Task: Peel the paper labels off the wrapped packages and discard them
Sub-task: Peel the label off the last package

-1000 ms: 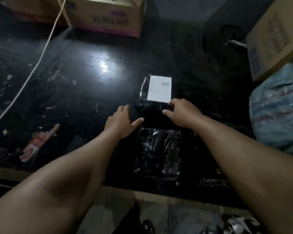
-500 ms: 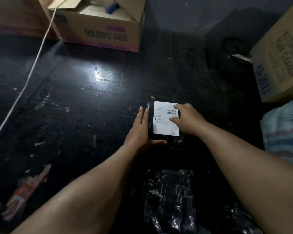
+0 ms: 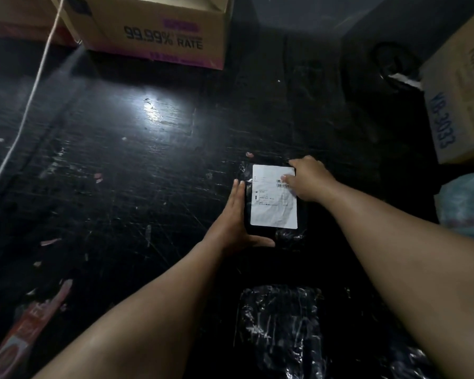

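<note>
A black plastic-wrapped package [image 3: 288, 235] lies on the dark table with a white paper label [image 3: 271, 206] stuck flat on its top. My left hand [image 3: 234, 218] braces the package, straight fingers along its left side and thumb along its near edge. At the label's upper right corner, my right hand [image 3: 308, 180] has its thumb on the barcode and a curled fingertip on the corner's top edge, pinching there. A second black wrapped package [image 3: 279, 329], with no label showing, lies nearer to me.
An open cardboard box [image 3: 153, 31] stands at the back, another box [image 3: 460, 91] at the right with a woven bag [image 3: 465, 203] below it. A white cord [image 3: 25, 119] crosses the left side. A red wrapper [image 3: 25, 332] and paper scraps litter the scratched table [image 3: 121, 173].
The labelled package was drawn toward me and my left hand closed in against its left side. My right hand slid from the near edge up to the label's upper right corner.
</note>
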